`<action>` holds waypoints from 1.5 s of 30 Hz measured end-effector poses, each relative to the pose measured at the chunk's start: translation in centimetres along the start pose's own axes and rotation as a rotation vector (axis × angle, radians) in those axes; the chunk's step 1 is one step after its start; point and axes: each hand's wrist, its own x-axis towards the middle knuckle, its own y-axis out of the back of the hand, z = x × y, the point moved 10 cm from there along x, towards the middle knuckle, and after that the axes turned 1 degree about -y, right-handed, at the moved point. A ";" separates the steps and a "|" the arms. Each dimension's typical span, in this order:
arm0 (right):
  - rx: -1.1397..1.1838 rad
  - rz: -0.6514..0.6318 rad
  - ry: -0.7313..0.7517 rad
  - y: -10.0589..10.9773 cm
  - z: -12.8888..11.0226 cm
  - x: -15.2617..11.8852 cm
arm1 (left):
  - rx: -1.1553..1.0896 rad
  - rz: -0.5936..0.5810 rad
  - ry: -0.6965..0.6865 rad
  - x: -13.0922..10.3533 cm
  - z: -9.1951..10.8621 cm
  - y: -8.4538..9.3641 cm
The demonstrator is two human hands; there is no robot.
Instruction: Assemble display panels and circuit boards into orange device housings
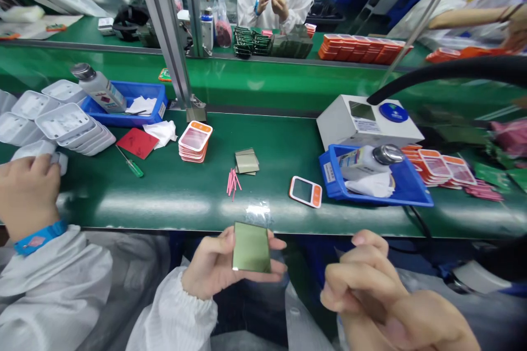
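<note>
My left hand [224,263], palm up just in front of the bench edge, holds a small square greenish LCD panel [251,248] between thumb and fingers. To its right, my right hand [379,290] is raised close to the camera, apart from the panel. Its fingers are curled and pinched together; whatever may be in them is hidden. Similar LCD panels [247,161] lie stacked on the green bench, beside several thin pink strips [233,182]. An orange-and-white framed device with a dark screen [305,191] lies to the right.
At left, a co-worker's hand [31,186] touches white plastic housings [66,120]. Blue trays [158,112] [411,194] hold bottles and wipes. Orange-framed covers [195,140] are stacked near a green screwdriver [134,167]. A white box [349,115] and black hose [444,68] stand right. Another person [275,0] works opposite.
</note>
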 end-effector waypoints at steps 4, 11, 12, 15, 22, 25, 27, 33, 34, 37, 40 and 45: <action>0.084 0.155 -0.028 2.0 1.7 0.8 | 0.009 0.234 -0.256 -1.7 3.3 3.9; 0.033 -0.009 -0.212 -1.8 8.5 0.8 | 0.084 0.400 -0.395 -4.3 5.5 6.5; 0.039 -0.029 -0.235 -2.4 9.2 0.7 | 0.097 0.387 -0.377 -4.2 5.4 6.3; 0.044 -0.046 -0.261 -3.8 10.6 0.6 | 0.118 0.364 -0.341 -3.9 5.1 5.8; 0.055 -0.099 -0.313 -6.8 13.3 0.6 | 0.089 0.318 -0.371 -3.3 4.5 6.3; 0.046 -0.084 -0.323 -7.5 14.3 0.5 | 0.065 0.300 -0.373 -3.0 4.3 6.3; 0.030 -0.068 -0.320 -7.6 14.7 0.5 | 0.095 0.290 -0.352 -2.9 4.3 6.0; -0.077 -0.070 -0.241 -8.2 14.9 0.6 | 0.136 0.255 -0.306 -2.5 4.1 5.3; -0.100 -0.071 -0.215 -8.3 14.8 0.6 | 0.126 0.254 -0.302 -2.4 3.9 5.4; -0.178 -0.058 -0.124 -8.1 14.1 0.4 | 0.057 0.246 -0.323 -2.1 3.6 5.8; -0.244 -0.061 -0.015 -7.9 12.6 -0.2 | -0.017 0.236 -0.343 -1.9 3.3 6.3; -0.292 -0.074 0.114 -7.4 10.6 -1.7 | -0.056 0.204 -0.340 -1.7 3.0 6.5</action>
